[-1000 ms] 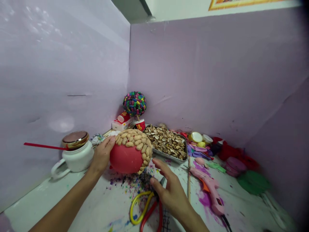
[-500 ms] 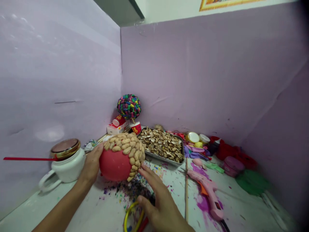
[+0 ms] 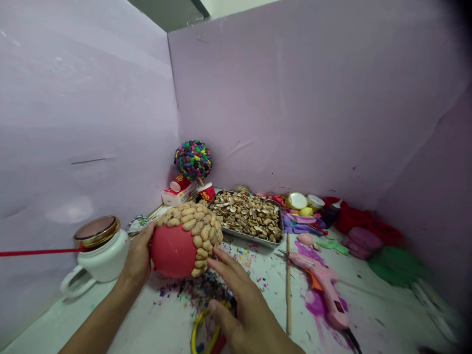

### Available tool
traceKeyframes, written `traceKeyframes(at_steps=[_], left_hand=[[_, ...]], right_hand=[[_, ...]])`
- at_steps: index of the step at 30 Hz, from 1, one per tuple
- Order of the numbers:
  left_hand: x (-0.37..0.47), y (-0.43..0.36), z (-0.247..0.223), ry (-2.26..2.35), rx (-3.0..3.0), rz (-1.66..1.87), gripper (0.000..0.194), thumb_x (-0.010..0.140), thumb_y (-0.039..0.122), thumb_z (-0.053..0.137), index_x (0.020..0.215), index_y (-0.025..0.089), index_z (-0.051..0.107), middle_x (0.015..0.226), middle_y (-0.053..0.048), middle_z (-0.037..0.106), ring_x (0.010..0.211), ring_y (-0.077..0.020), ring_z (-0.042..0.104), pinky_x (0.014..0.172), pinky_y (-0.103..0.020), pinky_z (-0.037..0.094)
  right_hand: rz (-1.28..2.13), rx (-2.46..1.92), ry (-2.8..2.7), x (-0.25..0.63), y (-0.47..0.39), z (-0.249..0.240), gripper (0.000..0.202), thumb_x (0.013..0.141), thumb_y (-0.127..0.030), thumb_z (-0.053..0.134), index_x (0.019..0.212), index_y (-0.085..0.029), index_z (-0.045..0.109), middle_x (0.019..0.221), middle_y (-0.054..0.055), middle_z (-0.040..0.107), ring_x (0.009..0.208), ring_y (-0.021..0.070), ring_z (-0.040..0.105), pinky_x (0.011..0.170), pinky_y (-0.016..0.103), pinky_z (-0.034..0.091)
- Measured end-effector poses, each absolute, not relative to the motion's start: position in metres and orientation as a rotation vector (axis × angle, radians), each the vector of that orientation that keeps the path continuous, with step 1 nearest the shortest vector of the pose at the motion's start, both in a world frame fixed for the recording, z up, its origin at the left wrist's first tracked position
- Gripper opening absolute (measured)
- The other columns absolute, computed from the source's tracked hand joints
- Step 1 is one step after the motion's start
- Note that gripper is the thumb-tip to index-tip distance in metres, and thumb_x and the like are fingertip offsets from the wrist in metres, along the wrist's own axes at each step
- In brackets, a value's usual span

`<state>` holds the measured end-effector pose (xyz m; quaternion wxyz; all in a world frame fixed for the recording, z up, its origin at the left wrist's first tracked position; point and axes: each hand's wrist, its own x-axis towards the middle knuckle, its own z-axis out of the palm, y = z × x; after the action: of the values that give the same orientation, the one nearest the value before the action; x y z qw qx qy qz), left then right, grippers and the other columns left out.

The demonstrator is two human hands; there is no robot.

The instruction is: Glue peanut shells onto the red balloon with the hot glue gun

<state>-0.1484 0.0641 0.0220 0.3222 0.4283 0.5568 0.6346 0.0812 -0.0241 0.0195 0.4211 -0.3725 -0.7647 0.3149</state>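
Observation:
A red balloon [image 3: 173, 253] with peanut shells [image 3: 199, 228] stuck over its top and right side is at the centre left. My left hand [image 3: 138, 255] grips the balloon from its left side, the fingers partly hidden behind it. My right hand [image 3: 243, 309] is at the lower right of the balloon with fingers apart; its fingertips touch the lowest shells. Below the right hand lies a yellow ring-shaped handle [image 3: 199, 329], partly covered. Behind the balloon stands a metal tray [image 3: 254, 240] full of loose peanut shells.
A pink glue gun [image 3: 324, 285] and a wooden stick [image 3: 288, 290] lie to the right. On the left stands a white mug [image 3: 105, 258] with a gold-rimmed lid. A multicoloured ball [image 3: 193, 160] stands at the back, and balloons [image 3: 300, 228] with paint pots [image 3: 297, 200] lie behind the glue gun.
The view has shifted slightly, moving the surroundings in the picture. The balloon has turned a little in my left hand; my right hand stays beside the shells.

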Motion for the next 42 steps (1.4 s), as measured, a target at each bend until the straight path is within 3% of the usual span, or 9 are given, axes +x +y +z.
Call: traceKeyframes(at_steps=[5,7,9,14,17,22,32,36,42], left_hand=[[-0.13,0.018,0.05,1.816,1.53,1.924,0.031,0.083,0.037,0.044,0.108,0.024,0.057,0.117,-0.002,0.056,0.111,-0.0231,0.05,0.1,-0.038,0.034],[-0.116,-0.008,0.058,1.714,1.822,1.944,0.023,0.085,0.027,0.041,0.098,0.028,0.06,0.106,0.0,0.06,0.102,-0.0199,0.055,0.095,-0.034,0.039],[-0.1,-0.026,0.06,1.423,2.266,1.67,0.022,0.083,0.02,0.043,0.093,0.03,0.06,0.091,0.001,0.065,0.086,-0.0174,0.06,0.081,-0.029,0.046],[-0.059,-0.03,0.051,0.603,2.592,1.144,0.023,0.077,0.009,0.041,0.093,0.02,0.052,0.075,-0.005,0.063,0.068,-0.0157,0.059,0.061,-0.027,0.046],[-0.049,-0.019,0.044,0.627,2.562,1.068,0.016,0.077,0.009,0.038,0.084,0.019,0.049,0.068,-0.005,0.059,0.062,-0.0153,0.056,0.057,-0.027,0.043],[-0.05,-0.012,0.029,0.754,2.565,1.086,0.017,0.079,0.01,0.037,0.086,0.018,0.05,0.068,-0.005,0.058,0.061,-0.0153,0.054,0.056,-0.027,0.042],[-0.064,-0.029,0.019,0.735,2.857,1.463,0.035,0.075,0.012,0.044,0.107,0.019,0.054,0.082,-0.01,0.067,0.075,-0.0195,0.063,0.066,-0.031,0.051],[-0.082,-0.02,0.037,1.217,2.781,1.806,0.044,0.072,0.014,0.051,0.114,0.028,0.053,0.106,-0.009,0.06,0.102,-0.0265,0.054,0.087,-0.045,0.044],[-0.093,0.016,0.047,1.548,2.642,1.47,0.052,0.078,0.021,0.048,0.129,0.023,0.039,0.132,-0.01,0.041,0.122,-0.0295,0.037,0.102,-0.048,0.029]], right_hand=[[0.81,-0.95,-1.904,0.085,-0.025,0.017,0.059,0.073,-0.005,0.049,0.128,-0.022,0.043,0.142,0.007,0.034,0.131,0.0196,0.028,0.106,0.044,0.026],[0.818,-0.948,-1.88,0.086,-0.024,0.015,0.058,0.073,-0.002,0.045,0.127,-0.023,0.044,0.141,0.006,0.036,0.131,0.0177,0.029,0.106,0.043,0.026],[0.836,-0.934,-1.838,0.087,-0.023,0.013,0.059,0.073,0.0,0.042,0.126,-0.025,0.045,0.139,0.005,0.04,0.129,0.0163,0.032,0.106,0.042,0.027],[0.928,-0.869,-1.738,0.09,-0.019,0.011,0.065,0.067,0.004,0.039,0.123,-0.027,0.048,0.135,0.002,0.046,0.125,0.0156,0.039,0.105,0.042,0.028],[0.975,-0.907,-1.716,0.093,-0.016,0.012,0.066,0.064,0.004,0.038,0.123,-0.026,0.049,0.131,0.003,0.05,0.122,0.0158,0.042,0.104,0.041,0.03],[0.875,-1.031,-1.656,0.107,-0.009,0.022,0.047,0.077,-0.008,0.043,0.12,-0.025,0.051,0.124,0.005,0.056,0.114,0.0189,0.05,0.097,0.041,0.039],[0.836,-1.185,-1.376,0.13,-0.009,0.039,0.026,0.079,-0.031,0.05,0.102,-0.021,0.057,0.108,0.01,0.063,0.099,0.0228,0.058,0.086,0.041,0.046],[0.825,-1.182,-1.441,0.116,-0.008,0.033,0.024,0.08,-0.026,0.049,0.101,-0.019,0.059,0.105,0.009,0.064,0.096,0.0219,0.06,0.085,0.039,0.047],[0.664,-1.039,-1.617,0.1,-0.011,0.026,0.033,0.076,-0.009,0.046,0.105,-0.02,0.06,0.114,0.008,0.058,0.107,0.0198,0.053,0.092,0.035,0.044]])
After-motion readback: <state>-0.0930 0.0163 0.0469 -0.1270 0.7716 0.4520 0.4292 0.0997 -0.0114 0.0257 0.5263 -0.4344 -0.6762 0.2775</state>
